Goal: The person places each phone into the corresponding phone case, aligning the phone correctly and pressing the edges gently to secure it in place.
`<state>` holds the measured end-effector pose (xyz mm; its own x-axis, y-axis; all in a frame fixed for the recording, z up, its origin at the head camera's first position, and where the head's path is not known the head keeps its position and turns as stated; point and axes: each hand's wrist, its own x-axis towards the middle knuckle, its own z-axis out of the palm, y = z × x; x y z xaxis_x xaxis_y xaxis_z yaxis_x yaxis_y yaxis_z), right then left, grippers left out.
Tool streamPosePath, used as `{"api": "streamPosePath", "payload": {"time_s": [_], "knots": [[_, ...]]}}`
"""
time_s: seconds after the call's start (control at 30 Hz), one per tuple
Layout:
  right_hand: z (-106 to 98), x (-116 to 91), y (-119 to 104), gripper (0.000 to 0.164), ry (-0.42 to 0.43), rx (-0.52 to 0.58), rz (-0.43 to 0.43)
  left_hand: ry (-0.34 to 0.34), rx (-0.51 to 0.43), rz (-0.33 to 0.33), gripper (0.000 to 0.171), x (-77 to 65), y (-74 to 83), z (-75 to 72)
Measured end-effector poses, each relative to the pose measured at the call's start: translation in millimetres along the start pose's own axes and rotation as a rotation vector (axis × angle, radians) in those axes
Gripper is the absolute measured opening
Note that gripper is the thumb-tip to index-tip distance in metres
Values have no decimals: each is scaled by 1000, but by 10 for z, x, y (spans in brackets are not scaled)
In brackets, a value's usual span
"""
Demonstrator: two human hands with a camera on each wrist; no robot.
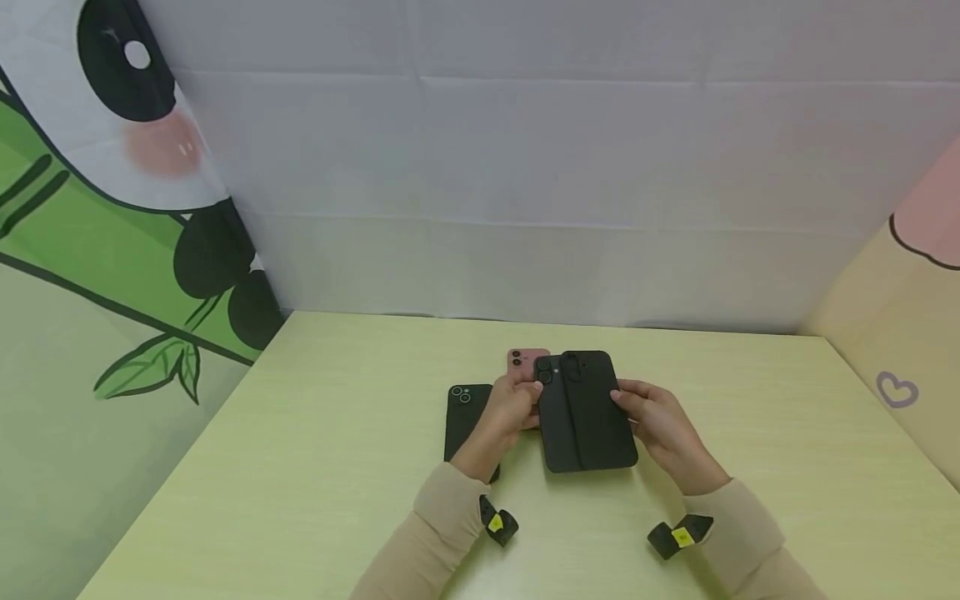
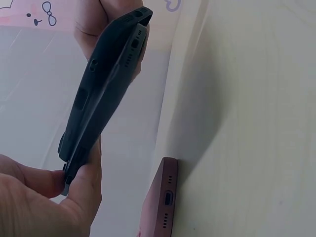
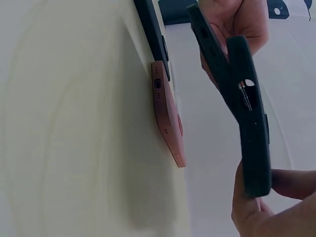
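Note:
My left hand point(image 1: 508, 408) pinches a black phone point(image 1: 557, 425) with round camera lenses by its edge. My right hand point(image 1: 670, 429) grips a black phone case point(image 1: 603, 417) between thumb and fingers. Held above the table, the case overlaps the phone's right part, its camera opening beside the phone's lenses. Side cutouts show along the case point(image 3: 254, 138) in the right wrist view, where it meets the phone point(image 3: 212, 54) at an angle. From the left wrist, the phone's charging port shows on its end point(image 2: 134, 43), close against the case point(image 2: 84, 94).
On the pale yellow table point(image 1: 337, 433), a pink phone point(image 1: 528, 357) lies behind my left hand. Another black phone point(image 1: 465, 421) lies to its left, partly covered by my left forearm. A white sheet point(image 1: 525, 167) hangs behind the table, with printed panels at both sides.

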<state>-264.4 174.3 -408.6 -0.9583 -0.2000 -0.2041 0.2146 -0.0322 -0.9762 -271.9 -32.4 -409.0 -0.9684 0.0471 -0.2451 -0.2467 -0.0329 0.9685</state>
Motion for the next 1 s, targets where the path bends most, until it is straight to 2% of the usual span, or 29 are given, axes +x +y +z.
{"api": "streamPosePath", "payload": {"time_s": [0.17,0.4,0.73,1.0], "knots": [[-1,53,46,46,-6,-9,7,-5,-15,13,31,6,-1,40],[-11,94,70,46,-25,44,6,-1,-24,11,28,57,-20,66],[-26,174,80,43,-52,58,5,10,-63,26,24,96,-22,120],[-21,241,73,44,-81,40,13,24,-44,19,25,136,-16,147]]}}
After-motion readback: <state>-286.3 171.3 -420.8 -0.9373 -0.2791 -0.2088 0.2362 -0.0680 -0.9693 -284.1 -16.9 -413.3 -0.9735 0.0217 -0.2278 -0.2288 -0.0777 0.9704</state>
